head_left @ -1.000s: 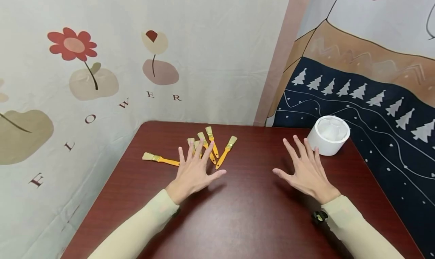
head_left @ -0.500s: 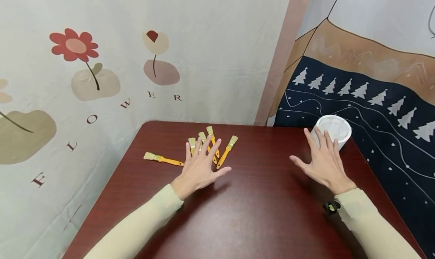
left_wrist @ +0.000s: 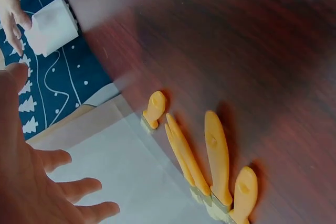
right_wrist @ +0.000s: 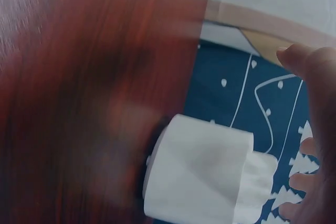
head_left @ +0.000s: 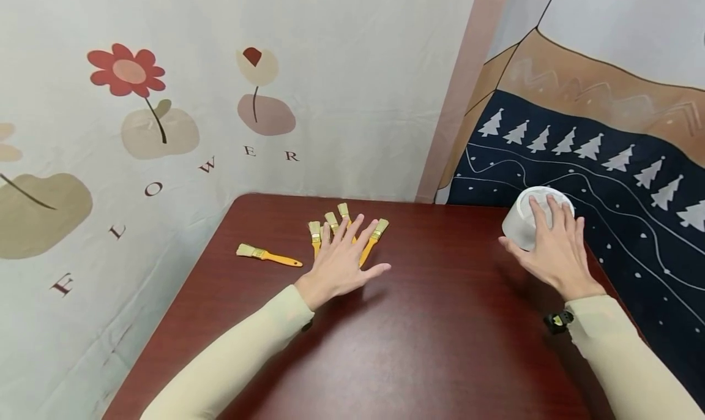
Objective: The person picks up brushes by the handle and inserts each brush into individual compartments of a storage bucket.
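A round white container [head_left: 516, 225] stands at the table's far right, with a crinkled pale part at its top. My right hand [head_left: 556, 258] spreads above and in front of it, covering part of its side; in the right wrist view the fingers stand apart from the white container [right_wrist: 197, 169]. Over on the left, my left hand [head_left: 338, 266] hovers with spread fingers in front of several paintbrushes [head_left: 314, 231] with yellow handles and pale bristles, hiding some handles. One separate paintbrush [head_left: 278, 258] lies to the left. Neither hand holds anything.
The dark red wooden table [head_left: 429, 340] has a rounded far left corner. A pale cloth [head_left: 352, 89] printed with flowers hangs behind it. A dark blue cloth [head_left: 496, 163] with white trees hangs on the right, close to the container.
My right hand has moved right and forward until it is over the white container. My left hand has shifted slightly right above the paintbrushes. The container and paintbrushes keep their places.
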A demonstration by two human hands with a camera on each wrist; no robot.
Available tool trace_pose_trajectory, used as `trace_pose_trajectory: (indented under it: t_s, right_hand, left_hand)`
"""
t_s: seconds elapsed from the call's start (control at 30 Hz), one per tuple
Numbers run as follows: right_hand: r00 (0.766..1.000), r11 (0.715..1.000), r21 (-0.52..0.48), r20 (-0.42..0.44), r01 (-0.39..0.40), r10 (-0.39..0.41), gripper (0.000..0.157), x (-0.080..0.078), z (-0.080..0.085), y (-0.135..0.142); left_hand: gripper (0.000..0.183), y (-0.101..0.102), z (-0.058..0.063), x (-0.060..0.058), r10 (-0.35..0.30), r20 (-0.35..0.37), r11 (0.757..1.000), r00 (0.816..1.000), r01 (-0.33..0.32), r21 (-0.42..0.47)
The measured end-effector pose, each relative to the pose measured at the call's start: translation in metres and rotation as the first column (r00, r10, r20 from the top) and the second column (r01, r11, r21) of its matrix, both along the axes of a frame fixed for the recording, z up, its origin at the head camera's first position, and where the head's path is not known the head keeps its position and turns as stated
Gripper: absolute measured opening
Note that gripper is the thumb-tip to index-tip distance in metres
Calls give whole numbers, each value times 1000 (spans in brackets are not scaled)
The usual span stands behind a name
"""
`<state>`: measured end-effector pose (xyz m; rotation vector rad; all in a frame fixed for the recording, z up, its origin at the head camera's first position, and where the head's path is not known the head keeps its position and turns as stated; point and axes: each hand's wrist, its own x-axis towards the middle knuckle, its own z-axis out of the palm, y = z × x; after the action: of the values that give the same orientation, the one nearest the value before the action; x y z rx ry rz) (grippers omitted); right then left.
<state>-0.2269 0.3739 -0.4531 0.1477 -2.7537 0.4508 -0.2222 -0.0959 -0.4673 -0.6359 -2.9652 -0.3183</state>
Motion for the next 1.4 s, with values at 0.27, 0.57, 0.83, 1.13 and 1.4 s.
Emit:
trace_pose_trajectory:
  t_s: [0.27, 0.57, 0.83, 1.13, 1.4]
  right_hand:
    - [999, 999, -27, 11, 43, -43, 111, -11, 3, 18]
    - [996, 995, -64, 49, 74, -71, 118, -20, 3, 29]
    - [985, 986, -100, 126, 132, -119, 130, -24, 2, 41]
    - [973, 972, -164, 187, 167, -136, 136, -27, -1, 48]
    - [972, 964, -186, 171, 190, -158, 137, -34, -4, 47]
  left_hand:
    - [100, 12, 1, -10, -38, -17, 999, 999, 39, 36]
    - [99, 28, 2, -20, -78, -65, 996, 995, 81, 48]
    - [95, 40, 5, -27, -102, -78, 993, 992, 106, 53]
    - [92, 54, 5, -34, -125, -97, 990, 987, 131, 49]
    - [89, 64, 6, -39, -127, -109, 989, 986, 134, 63]
